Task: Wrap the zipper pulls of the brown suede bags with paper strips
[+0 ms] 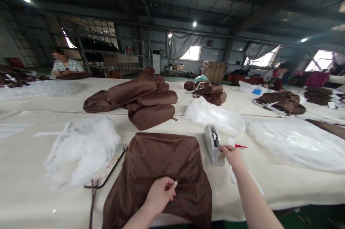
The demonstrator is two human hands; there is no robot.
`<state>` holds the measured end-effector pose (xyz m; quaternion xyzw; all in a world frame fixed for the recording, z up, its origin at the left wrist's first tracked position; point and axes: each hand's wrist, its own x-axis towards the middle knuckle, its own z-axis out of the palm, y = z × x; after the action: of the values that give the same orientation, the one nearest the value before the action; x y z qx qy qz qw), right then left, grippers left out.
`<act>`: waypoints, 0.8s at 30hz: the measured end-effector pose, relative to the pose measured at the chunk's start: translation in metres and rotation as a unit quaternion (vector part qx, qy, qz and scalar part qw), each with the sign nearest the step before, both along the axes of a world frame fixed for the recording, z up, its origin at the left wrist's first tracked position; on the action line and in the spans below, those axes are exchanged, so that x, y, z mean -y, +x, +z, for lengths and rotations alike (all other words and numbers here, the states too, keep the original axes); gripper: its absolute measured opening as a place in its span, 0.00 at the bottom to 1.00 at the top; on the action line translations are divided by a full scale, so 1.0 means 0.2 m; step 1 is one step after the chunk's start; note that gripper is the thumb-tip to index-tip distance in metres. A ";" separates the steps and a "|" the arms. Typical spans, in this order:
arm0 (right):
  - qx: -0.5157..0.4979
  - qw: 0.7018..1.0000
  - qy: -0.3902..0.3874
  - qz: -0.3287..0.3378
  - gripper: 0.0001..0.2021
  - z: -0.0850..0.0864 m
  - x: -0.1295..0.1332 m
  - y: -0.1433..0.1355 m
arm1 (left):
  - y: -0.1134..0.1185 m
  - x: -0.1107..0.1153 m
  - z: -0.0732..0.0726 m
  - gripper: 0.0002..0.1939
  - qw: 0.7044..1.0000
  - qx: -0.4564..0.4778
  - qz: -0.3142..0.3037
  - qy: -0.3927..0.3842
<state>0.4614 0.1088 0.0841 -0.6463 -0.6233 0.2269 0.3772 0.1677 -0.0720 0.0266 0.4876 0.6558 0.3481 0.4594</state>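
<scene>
A brown bag (167,157), leather-like and soft, lies spread in front of me on the cream-covered table. My left hand (161,194) rests over its lower middle, thumb and fingers pinched on a small white tab (176,183) with a bit of metal at its tip. It looks like a wrapped zipper pull. To the right of the bag stands a grey tape dispenser (211,144). My right hand (232,155) is at the dispenser's right side with its fingertips pressed together there. Whether tape is between them is too small to tell.
Clear plastic bags (83,150) lie on the left, more plastic (212,114) behind the dispenser. Stuffed brown bags (145,96) are heaped at the back. A black-edged board (110,168) and brown cords (93,200) lie left. Two people sit farther off.
</scene>
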 end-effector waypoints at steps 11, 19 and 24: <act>-0.135 0.990 -0.044 0.005 0.19 -0.10 0.21 0.04 | 0.00 0.02 0.05 0.13 1.000 -0.011 -0.002 0.013; -0.225 0.964 -0.139 0.018 0.14 -0.22 0.23 0.05 | 0.00 0.04 0.05 0.08 0.999 -0.028 -0.002 0.045; -0.247 0.949 -0.166 0.102 0.16 -0.21 0.49 -0.14 | 0.03 0.10 0.07 0.08 0.984 -0.130 0.014 0.120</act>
<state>0.4340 0.0112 0.0417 -0.5564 -0.5270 0.5170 0.3814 0.1744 -0.0927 0.0407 0.5709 0.6705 0.3642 0.3030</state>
